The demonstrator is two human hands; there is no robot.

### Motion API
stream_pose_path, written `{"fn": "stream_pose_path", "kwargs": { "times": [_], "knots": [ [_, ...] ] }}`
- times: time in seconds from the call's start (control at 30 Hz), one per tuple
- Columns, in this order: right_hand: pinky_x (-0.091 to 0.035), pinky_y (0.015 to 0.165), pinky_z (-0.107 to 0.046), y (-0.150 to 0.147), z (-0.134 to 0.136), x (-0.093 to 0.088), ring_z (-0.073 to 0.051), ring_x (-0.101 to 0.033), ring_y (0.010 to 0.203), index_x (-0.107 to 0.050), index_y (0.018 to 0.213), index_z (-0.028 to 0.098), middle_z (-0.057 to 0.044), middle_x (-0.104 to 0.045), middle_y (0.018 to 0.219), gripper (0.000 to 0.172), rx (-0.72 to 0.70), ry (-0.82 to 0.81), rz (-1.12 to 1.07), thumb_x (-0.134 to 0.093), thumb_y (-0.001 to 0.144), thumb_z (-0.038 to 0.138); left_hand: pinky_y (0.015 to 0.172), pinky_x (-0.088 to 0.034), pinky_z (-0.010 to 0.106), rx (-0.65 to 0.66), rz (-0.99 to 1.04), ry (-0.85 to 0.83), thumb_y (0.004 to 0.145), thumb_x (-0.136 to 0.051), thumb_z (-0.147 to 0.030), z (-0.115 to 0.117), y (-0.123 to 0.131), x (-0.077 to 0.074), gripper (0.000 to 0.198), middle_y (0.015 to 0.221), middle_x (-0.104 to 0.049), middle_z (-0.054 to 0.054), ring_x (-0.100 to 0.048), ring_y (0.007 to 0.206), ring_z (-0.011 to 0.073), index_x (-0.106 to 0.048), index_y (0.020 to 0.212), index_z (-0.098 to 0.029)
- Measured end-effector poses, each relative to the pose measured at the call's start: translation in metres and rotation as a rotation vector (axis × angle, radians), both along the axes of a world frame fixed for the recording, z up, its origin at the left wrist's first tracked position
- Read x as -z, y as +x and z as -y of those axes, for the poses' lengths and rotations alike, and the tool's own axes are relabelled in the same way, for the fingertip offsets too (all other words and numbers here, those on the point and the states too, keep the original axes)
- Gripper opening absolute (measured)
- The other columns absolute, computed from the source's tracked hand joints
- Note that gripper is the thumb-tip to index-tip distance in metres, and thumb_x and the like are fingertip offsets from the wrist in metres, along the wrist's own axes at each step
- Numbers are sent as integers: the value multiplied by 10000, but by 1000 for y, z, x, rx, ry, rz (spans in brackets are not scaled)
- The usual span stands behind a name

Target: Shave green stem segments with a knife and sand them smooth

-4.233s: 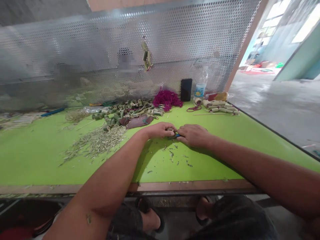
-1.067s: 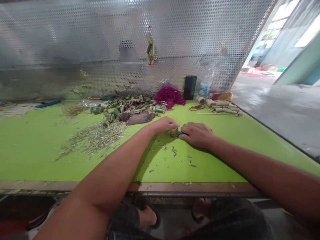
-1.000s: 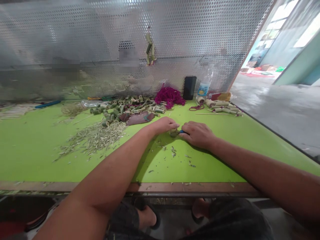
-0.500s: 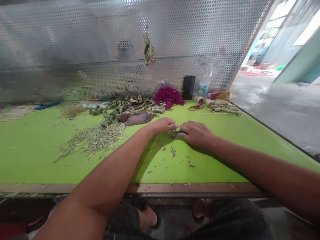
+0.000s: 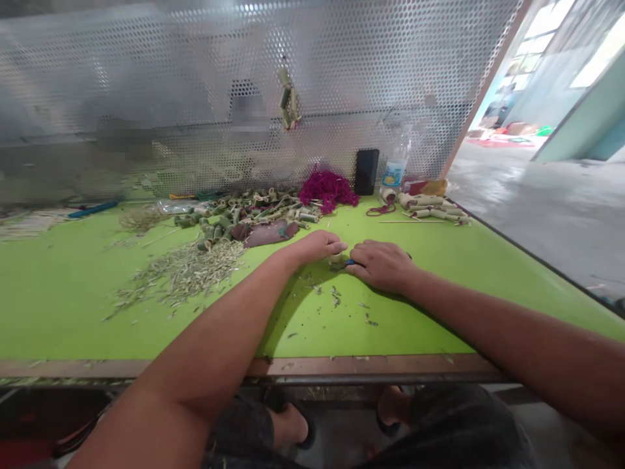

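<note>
In the head view, my left hand [image 5: 326,246] is pinching a short bamboo piece [image 5: 336,259] at the centre of the frame, fingertips closed on its top. Just to the right, my right hand [image 5: 383,264] is curling tightly over a blue-handled tool [image 5: 349,262]; whether its tip is touching the piece is too small to tell. A bright green tabletop [image 5: 410,326] is stretching across the frame, ending at a brown edge strip [image 5: 381,365] below. Left of centre, pale shavings [image 5: 188,273] are lying heaped, with cut bamboo tubes [image 5: 219,228] crowding behind them. Above centre, magenta string [image 5: 328,190] is sitting beside a dark phone [image 5: 366,172], which is standing before a perforated metal screen [image 5: 195,78]. At the right, grey floor [image 5: 527,195] is running back toward bright windows [image 5: 543,40].
</note>
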State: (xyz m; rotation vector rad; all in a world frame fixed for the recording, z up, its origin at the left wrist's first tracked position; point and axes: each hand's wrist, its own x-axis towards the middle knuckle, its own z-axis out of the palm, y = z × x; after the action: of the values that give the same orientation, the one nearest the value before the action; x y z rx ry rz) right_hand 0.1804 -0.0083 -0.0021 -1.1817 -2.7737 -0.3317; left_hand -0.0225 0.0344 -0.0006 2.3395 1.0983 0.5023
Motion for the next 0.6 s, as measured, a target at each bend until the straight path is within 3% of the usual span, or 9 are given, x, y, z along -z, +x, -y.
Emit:
{"fn": "stream_pose_path", "kwargs": {
  "times": [0.2, 0.6],
  "knots": [
    [-299, 658, -301, -2, 3, -1, -199, -519, 846, -617, 907, 189, -72, -644, 899, 345, 113, 73, -113, -379, 954, 434, 546, -245, 250, -42, -9, 12, 829, -493, -495, -1, 1, 0, 424, 563, -388, -29, -336, 578, 118, -421, 570, -166],
    [-354, 736, -322, -4, 2, -3, -221, -572, 891, -623, 945, 189, -87, -681, 947, 367, 52, -20, -6, -359, 954, 444, 540, -239, 245, 10, 2, -12, 833, -460, -542, 0, -2, 1, 436, 583, -366, -30, -326, 576, 114, -431, 613, -166]
  ]
}}
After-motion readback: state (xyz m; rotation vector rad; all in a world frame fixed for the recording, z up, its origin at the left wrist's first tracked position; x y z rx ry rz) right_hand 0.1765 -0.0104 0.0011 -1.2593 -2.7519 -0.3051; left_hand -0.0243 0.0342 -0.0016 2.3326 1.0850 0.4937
